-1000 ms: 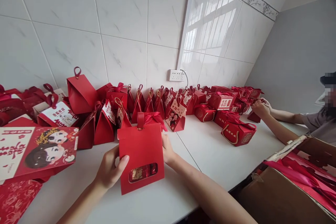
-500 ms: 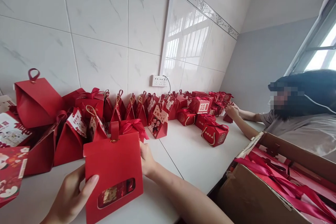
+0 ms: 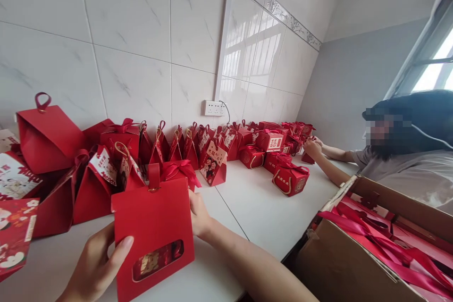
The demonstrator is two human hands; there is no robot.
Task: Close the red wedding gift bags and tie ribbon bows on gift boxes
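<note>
L hand [image 3: 94,259] is gripping a red windowed gift box [image 3: 150,224]; thumb is pressing on front face, other fingers are wrapping behind the L edge, i.e. clamped on box. R hand [image 3: 198,212] is meeting the R edge; fingertips are hiding behind box, can't tell if clamped. Box is being held over near part of white table [image 3: 244,184], slightly tilted, ribbon loop [image 3: 154,177] at top, window showing red/gold contents [image 3: 159,260]. Bow-topped red box [image 3: 180,170] is sitting just behind it. 1 triangular favor box [image 3: 213,166] w/ printed figures is standing farther back. More red boxes are lining the tiled wall [image 3: 136,89], below white socket strip [image 3: 213,108]. Open cardboard carton [image 3: 332,255] w/ magenta ribbons [image 3: 375,243] is standing at R; beyond, co-worker's hands [image 3: 313,147] are holding a small red box [image 3: 307,156].
</note>
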